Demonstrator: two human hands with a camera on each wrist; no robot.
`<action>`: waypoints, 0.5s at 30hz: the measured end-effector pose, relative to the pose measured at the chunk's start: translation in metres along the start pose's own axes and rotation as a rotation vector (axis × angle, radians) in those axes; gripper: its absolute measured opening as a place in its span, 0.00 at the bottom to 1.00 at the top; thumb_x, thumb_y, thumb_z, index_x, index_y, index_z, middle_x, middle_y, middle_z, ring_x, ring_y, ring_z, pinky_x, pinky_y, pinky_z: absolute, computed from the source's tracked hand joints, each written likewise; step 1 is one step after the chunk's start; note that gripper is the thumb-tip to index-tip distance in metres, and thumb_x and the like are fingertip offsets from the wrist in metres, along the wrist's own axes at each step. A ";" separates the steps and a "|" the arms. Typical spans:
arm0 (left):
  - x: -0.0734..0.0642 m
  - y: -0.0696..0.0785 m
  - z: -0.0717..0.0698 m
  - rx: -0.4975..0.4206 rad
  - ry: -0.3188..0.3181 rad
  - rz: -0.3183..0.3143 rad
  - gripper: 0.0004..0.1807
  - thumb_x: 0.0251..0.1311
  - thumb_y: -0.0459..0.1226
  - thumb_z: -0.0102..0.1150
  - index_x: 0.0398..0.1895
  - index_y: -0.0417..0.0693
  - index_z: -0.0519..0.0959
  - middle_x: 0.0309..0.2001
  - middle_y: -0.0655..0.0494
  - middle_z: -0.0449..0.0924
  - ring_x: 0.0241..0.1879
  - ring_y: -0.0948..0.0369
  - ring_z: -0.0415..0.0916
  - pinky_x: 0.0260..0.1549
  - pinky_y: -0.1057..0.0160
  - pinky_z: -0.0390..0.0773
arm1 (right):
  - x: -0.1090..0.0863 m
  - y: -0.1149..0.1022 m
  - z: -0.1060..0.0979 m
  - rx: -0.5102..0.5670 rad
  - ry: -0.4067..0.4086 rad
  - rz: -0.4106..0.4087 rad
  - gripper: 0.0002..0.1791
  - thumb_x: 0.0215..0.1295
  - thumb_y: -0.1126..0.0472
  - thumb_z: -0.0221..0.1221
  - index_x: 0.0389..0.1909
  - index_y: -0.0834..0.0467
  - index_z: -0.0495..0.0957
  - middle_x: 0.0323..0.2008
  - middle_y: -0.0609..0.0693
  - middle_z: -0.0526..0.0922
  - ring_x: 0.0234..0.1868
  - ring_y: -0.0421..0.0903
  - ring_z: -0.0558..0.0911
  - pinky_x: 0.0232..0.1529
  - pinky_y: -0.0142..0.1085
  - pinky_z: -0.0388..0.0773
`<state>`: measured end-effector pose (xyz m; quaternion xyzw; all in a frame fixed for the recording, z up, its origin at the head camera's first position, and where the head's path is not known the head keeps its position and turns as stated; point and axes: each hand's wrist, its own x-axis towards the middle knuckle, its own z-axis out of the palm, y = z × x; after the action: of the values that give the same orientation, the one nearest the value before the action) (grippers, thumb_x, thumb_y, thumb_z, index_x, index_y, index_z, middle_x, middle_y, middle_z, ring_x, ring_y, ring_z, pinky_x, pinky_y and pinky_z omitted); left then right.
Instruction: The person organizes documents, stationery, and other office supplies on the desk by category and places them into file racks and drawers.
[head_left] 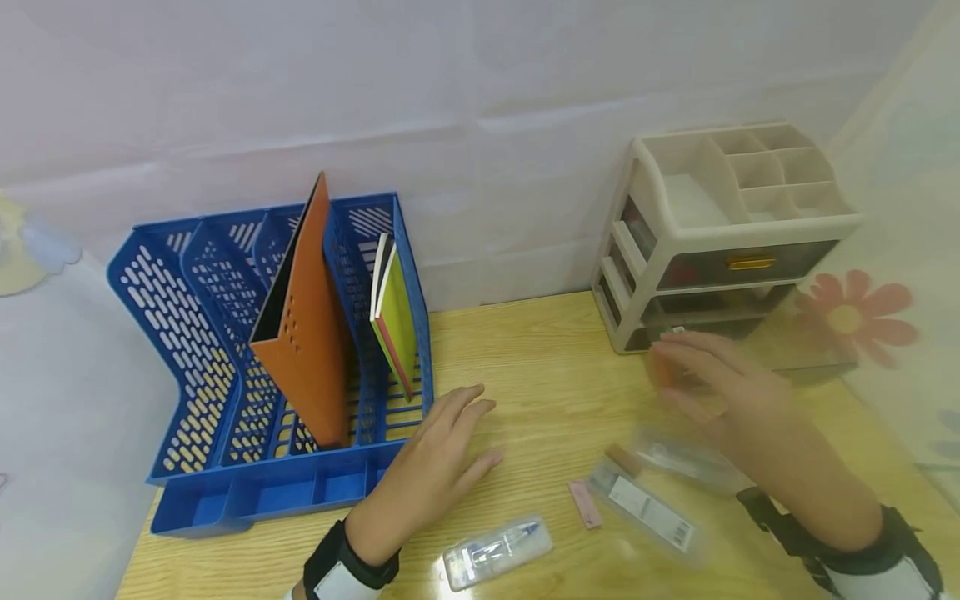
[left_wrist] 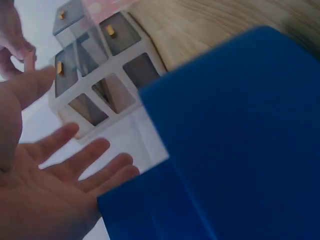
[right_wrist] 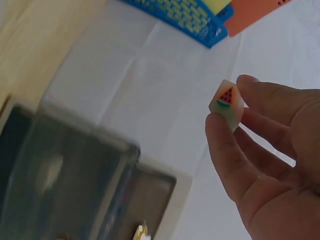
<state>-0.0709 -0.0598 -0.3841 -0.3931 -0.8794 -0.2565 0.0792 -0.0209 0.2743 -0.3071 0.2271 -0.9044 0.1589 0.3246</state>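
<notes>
My right hand point(head_left: 738, 392) pinches a small pale block with a watermelon-slice print point(right_wrist: 226, 104) between thumb and fingertips. It is held up in front of the cream drawer unit point(head_left: 750, 233), where one see-through drawer point(head_left: 821, 367) stands pulled out below the top one. My left hand point(head_left: 431, 467) holds nothing; its fingers are spread beside the front right corner of the blue file rack point(head_left: 330, 492). In the left wrist view the left palm point(left_wrist: 55, 200) overlaps the rack's wall.
An orange file box point(head_left: 311, 350) and thin books point(head_left: 397, 321) stand in the rack. On the table lie a clear case point(head_left: 498, 552), a pink strip point(head_left: 585, 504), a brown block point(head_left: 624, 458), a package with a barcode label point(head_left: 652, 512) and a clear plastic bag point(head_left: 690, 462).
</notes>
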 end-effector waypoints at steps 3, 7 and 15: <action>-0.003 -0.003 0.000 0.086 -0.028 0.070 0.34 0.56 0.48 0.67 0.63 0.44 0.69 0.67 0.43 0.67 0.68 0.47 0.62 0.64 0.48 0.69 | 0.001 0.017 -0.012 -0.087 -0.013 0.006 0.36 0.69 0.34 0.44 0.48 0.63 0.83 0.48 0.58 0.84 0.44 0.54 0.81 0.27 0.36 0.81; -0.006 -0.003 0.002 0.195 -0.033 0.159 0.33 0.56 0.49 0.66 0.61 0.43 0.71 0.66 0.40 0.69 0.67 0.42 0.62 0.65 0.46 0.68 | 0.003 0.044 -0.022 -0.174 -0.030 -0.021 0.37 0.71 0.35 0.41 0.46 0.63 0.83 0.46 0.60 0.84 0.42 0.58 0.82 0.17 0.45 0.76; -0.014 0.002 0.007 0.247 -0.032 0.287 0.30 0.55 0.47 0.68 0.59 0.44 0.74 0.66 0.43 0.70 0.68 0.44 0.61 0.61 0.45 0.72 | 0.004 0.084 -0.019 -0.190 -0.228 -0.010 0.18 0.55 0.58 0.66 0.42 0.67 0.82 0.38 0.64 0.85 0.38 0.61 0.82 0.28 0.56 0.81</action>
<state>-0.0599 -0.0643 -0.3936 -0.5059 -0.8403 -0.1263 0.1486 -0.0568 0.3527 -0.3024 0.2163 -0.9452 0.0439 0.2404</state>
